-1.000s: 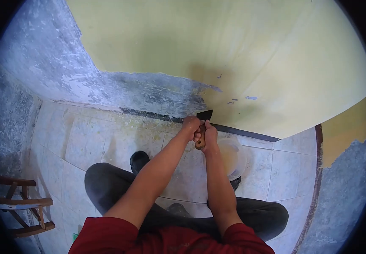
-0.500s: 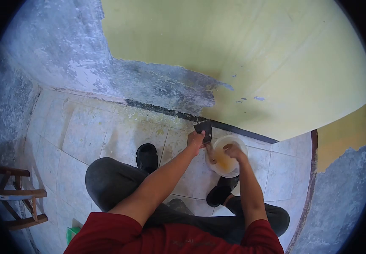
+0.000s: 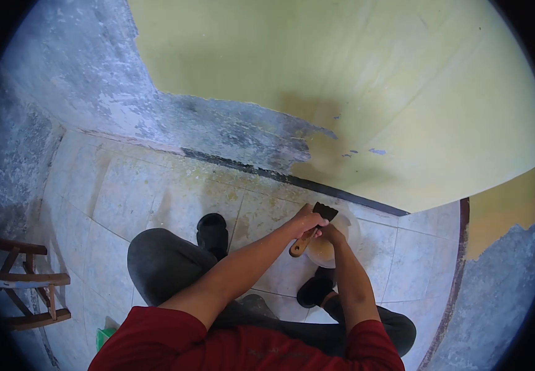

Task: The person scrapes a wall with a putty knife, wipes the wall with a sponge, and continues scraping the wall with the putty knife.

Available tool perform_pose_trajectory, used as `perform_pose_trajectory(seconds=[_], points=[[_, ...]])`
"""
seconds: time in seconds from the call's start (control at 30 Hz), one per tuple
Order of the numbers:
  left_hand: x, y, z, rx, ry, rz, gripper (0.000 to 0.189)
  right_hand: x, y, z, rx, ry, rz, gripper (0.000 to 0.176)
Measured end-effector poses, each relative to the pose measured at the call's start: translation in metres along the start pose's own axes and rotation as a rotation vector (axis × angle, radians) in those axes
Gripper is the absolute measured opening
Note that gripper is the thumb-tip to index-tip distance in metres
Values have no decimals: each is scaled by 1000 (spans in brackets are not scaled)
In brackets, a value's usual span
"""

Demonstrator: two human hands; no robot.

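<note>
The left hand (image 3: 309, 222) held a scraper with a broad dark blade and a brown wooden handle (image 3: 298, 247), its fingers closed round the place where handle and blade met and its thumb laid against the base of the blade. The blade pointed up and away from the body, towards the wall, and the handle slanted back towards the knees. The right hand (image 3: 334, 235) was close against the left, just below the blade; its fingers were partly hidden, and whether they were pinching anything could not be told.

Both hands were over the pale tiled floor (image 3: 125, 201), near its edge along the wall. Beneath the right hand stood a round, whitish translucent tub (image 3: 353, 238) with something yellowish in it, the scraper's handle slanting beside its left side. A black shoe (image 3: 212, 232) was on the floor left of the tub, and another black shoe (image 3: 314, 292) was just in front of it, nearer the body.

The wall (image 3: 242, 55) was coated in yellow-green paint, with a bare, mottled grey patch (image 3: 218, 127) at its lower left and a dark strip (image 3: 341, 193) along its foot. Small pale flakes lay on the floor beside that strip. At the floor's left edge stood a brown wooden frame with slats (image 3: 29, 281), and a small green object (image 3: 103, 336) lay near the lower left, too cut off to make out
</note>
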State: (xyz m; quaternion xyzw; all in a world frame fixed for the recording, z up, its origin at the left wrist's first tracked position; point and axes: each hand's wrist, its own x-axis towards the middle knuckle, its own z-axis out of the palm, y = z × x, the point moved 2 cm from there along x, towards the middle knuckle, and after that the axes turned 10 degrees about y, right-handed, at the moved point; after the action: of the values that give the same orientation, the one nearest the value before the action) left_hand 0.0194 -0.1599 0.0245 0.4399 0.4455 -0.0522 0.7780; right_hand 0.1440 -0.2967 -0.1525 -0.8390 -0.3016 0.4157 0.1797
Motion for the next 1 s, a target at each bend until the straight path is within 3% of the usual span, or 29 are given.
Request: perform_pose_trajectory(seconds=[0.03,0.07,0.1,0.13,0.2,0.23,0.37,0.4,0.47,0.53,0.6,0.67,0.73,0.8,0.87,0.93,1.0], points=[[15,-11,8,79,-150,48,23,-23,-8,-10,1,1,21,42],[28,-22,17,157,-302,102,24,-46,-20,-29,5,131,-127,42],[33,-25,23,162,-319,98,24,-70,-45,-51,8,265,-278,42],[35,-30,30,178,-327,69,24,-88,-59,-63,12,275,-256,42],[27,-41,42,191,-347,27,24,-114,-71,-79,-50,422,-11,46],[20,-36,47,177,-314,-1,19,-99,-54,-79,-77,305,58,59],[31,-46,60,-26,-255,-185,16,-99,-21,-80,211,278,222,60],[34,-52,59,-162,-240,-290,16,-99,-21,-80,245,369,217,56],[40,-62,54,-131,-171,-280,15,-102,-20,-81,285,459,209,51],[37,-63,51,-102,-97,-269,14,-132,-71,-97,220,424,378,51],[29,-62,56,114,-196,-254,19,-119,-48,-99,119,401,317,54],[35,-67,65,185,-122,-241,26,-112,-49,-94,21,364,240,57],[35,-79,74,604,102,90,31,-127,-74,-103,-331,406,178,62],[47,-95,82,768,84,95,31,-140,-86,-108,-243,434,213,63],[70,-108,80,942,54,116,31,-147,-96,-113,-269,235,273,61],[90,-134,81,198,-210,-455,26,-139,-62,-103,-271,289,232,58],[96,-148,80,279,-213,-438,22,-134,-33,-96,115,454,101,53]])
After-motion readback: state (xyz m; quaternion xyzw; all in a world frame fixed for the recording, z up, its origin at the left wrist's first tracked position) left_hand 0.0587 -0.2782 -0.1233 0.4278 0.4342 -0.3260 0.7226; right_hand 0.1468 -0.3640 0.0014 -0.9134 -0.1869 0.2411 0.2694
